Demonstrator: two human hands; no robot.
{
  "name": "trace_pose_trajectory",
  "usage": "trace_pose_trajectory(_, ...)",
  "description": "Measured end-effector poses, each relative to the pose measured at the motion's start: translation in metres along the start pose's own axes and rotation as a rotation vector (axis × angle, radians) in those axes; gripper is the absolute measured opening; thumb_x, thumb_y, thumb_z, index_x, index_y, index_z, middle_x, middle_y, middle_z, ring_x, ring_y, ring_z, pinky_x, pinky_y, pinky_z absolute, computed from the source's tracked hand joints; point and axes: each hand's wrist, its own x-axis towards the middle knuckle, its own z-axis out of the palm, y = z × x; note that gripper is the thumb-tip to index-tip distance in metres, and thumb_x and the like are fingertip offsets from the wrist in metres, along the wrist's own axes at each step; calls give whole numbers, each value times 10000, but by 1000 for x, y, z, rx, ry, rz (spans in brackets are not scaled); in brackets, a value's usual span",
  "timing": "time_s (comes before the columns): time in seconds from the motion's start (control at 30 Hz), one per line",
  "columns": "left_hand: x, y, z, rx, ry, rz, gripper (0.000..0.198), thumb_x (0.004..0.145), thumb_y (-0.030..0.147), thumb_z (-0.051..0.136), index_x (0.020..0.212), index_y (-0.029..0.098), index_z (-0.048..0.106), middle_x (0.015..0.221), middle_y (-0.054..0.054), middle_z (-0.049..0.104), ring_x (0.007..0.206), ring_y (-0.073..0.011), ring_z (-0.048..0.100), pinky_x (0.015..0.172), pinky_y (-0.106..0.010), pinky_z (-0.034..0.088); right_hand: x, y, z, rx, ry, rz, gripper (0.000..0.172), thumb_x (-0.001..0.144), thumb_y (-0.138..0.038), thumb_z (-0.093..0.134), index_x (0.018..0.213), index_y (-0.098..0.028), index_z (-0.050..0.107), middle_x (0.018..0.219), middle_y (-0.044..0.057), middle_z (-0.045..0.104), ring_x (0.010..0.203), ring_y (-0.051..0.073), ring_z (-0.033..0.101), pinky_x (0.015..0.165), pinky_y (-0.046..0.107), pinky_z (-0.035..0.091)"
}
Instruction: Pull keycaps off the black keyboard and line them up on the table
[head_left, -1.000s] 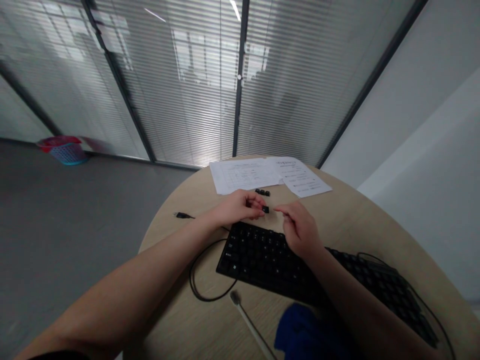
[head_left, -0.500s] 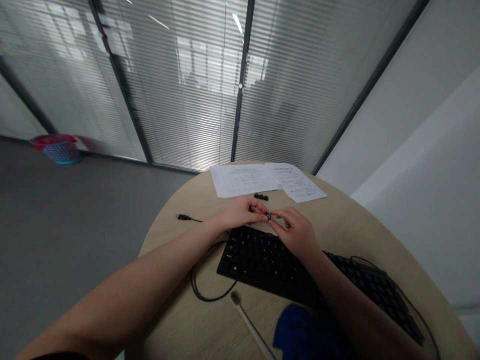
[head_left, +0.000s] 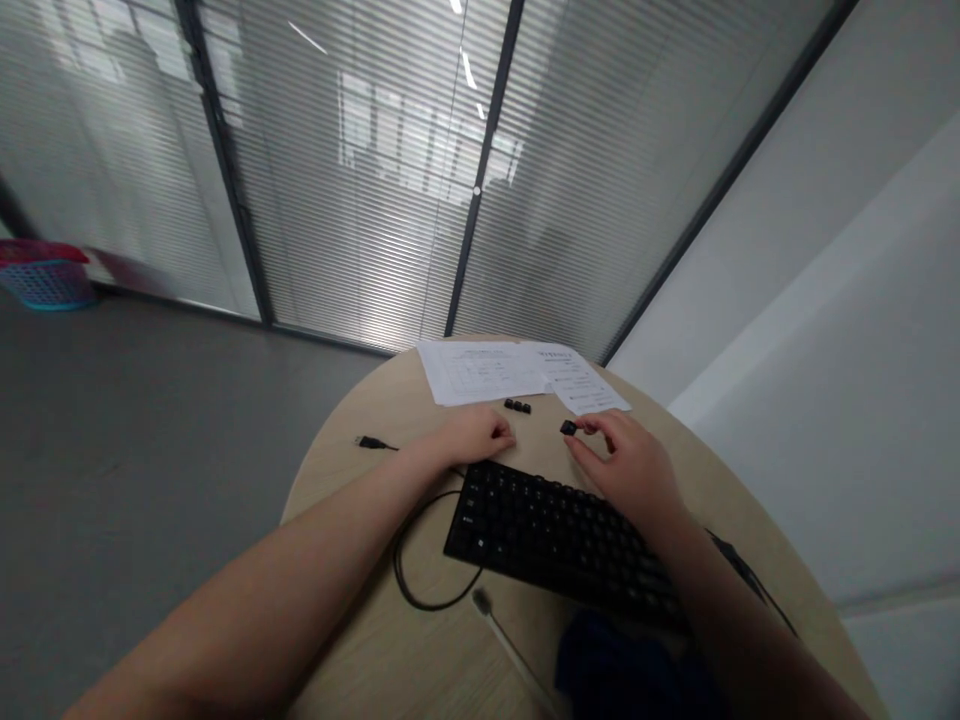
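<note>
A black keyboard (head_left: 555, 535) lies across a round wooden table (head_left: 360, 480). My right hand (head_left: 626, 465) hovers over the keyboard's far edge and pinches a small black keycap (head_left: 569, 428) in its fingertips. Beside the keyboard's far left corner, my left hand (head_left: 476, 437) rests on the table with its fingers curled; nothing shows in them. A short row of loose black keycaps (head_left: 517, 406) sits on the table just beyond both hands, in front of the papers.
Two printed paper sheets (head_left: 487, 368) lie at the table's far edge. The keyboard's cable (head_left: 420, 580) loops on the left, its USB plug (head_left: 369, 442) near the rim. A thin white stick (head_left: 510, 650) and blue cloth (head_left: 622, 670) lie near me. A basket (head_left: 41, 280) stands far left.
The keycap passed from my left fingers to my right hand, which drew it off to the right. The two hands have separated, and the left hand settled on the table.
</note>
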Motion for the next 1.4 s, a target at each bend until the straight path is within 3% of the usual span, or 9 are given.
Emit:
trace_pose_trajectory(0.07,1,1,0,34,-21,37,296,915,391,566,811,205,772,695,-35,699,596,-157,550,579,-285,344,15,3,-14,-24,-96,13,230,860,-415,679,982,-229,735,917,52,736,788,222,650,691,332,459)
trace_pose_trajectory(0.13,1,1,0,45,-45,63,278,907,380,575,810,210,773,688,-34,695,596,-158,554,594,-285,363,33,15,-12,-60,-219,27,228,854,-414,679,981,-237,747,900,39,737,790,215,643,687,319,437)
trace_pose_trajectory(0.3,1,-4,-1,45,-105,66,254,895,358,582,851,215,787,722,-35,715,631,-166,586,624,-277,396,73,64,46,-86,-489,188,172,807,-314,716,920,-196,768,850,49,748,801,211,647,690,295,423)
trace_pose_trajectory(0.43,0,-7,-5,88,-91,45,281,908,377,565,894,218,796,761,-49,734,642,-176,598,625,-283,397,89,86,91,-53,-534,223,160,783,-295,738,887,-180,776,831,48,759,761,201,660,669,285,436)
trace_pose_trajectory(0.6,-2,-5,-11,79,-99,32,304,905,430,578,903,223,802,773,-57,738,668,-193,616,639,-290,407,99,99,117,-2,-571,234,226,788,-302,748,976,-183,786,868,44,776,777,192,678,680,271,458)
trace_pose_trajectory(0.87,-1,-7,-9,56,-121,64,314,884,479,604,846,223,783,739,-45,717,646,-188,606,606,-291,389,98,112,122,44,-603,201,238,806,-316,752,1007,-193,788,918,49,785,824,197,694,735,276,487)
trace_pose_trajectory(1.13,-1,-8,-9,-5,-93,60,317,854,461,673,1069,248,768,910,-54,762,818,-224,674,708,-293,442,97,104,120,20,-592,181,221,800,-322,761,972,-186,790,950,69,788,846,217,694,755,306,491)
trace_pose_trajectory(1.4,0,-11,-9,-29,-64,77,347,842,420,701,1135,239,743,881,-37,743,781,-207,656,689,-279,432,97,100,116,13,-581,147,349,789,-333,782,1106,-187,771,963,53,780,851,200,686,786,290,487)
